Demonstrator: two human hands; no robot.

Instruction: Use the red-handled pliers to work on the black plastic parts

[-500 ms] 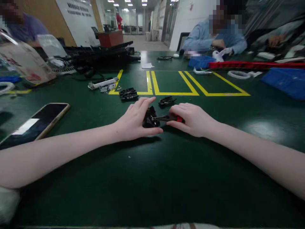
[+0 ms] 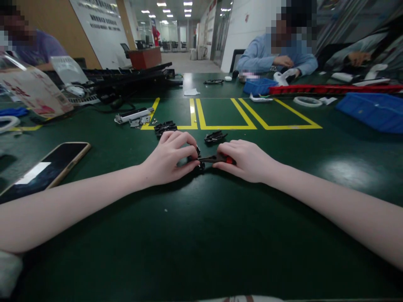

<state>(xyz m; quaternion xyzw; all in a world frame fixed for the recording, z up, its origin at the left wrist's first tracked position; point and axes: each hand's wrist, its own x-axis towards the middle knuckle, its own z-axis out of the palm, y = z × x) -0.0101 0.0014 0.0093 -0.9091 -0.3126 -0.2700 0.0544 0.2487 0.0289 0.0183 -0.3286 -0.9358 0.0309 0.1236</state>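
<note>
Pliers with dark jaws and a red handle (image 2: 229, 160) are gripped in my right hand (image 2: 244, 161), jaws pointing left. At their tip, the thumb and fingers of my left hand (image 2: 173, 157) come together in a pinch; what lies between them is too small or hidden to make out. A black plastic part (image 2: 201, 167) shows just behind those fingertips, mostly covered by my left hand. Beyond my hands lies a similar black part (image 2: 215, 137). More black parts (image 2: 165, 127) sit past my left knuckles.
A phone (image 2: 59, 161) lies to the left. Small metal pieces (image 2: 140, 121) and a white-and-black bar (image 2: 134, 115) are farther back. Yellow tape (image 2: 228, 127) marks the green table. Blue bins (image 2: 371, 111) and a red strip (image 2: 330, 89) stand right; a person (image 2: 261, 52) works across the table.
My left hand has closed from spread fingers around the black part to a pinch at the pliers' tip. The view has shifted slightly; my right hand still holds the pliers.
</note>
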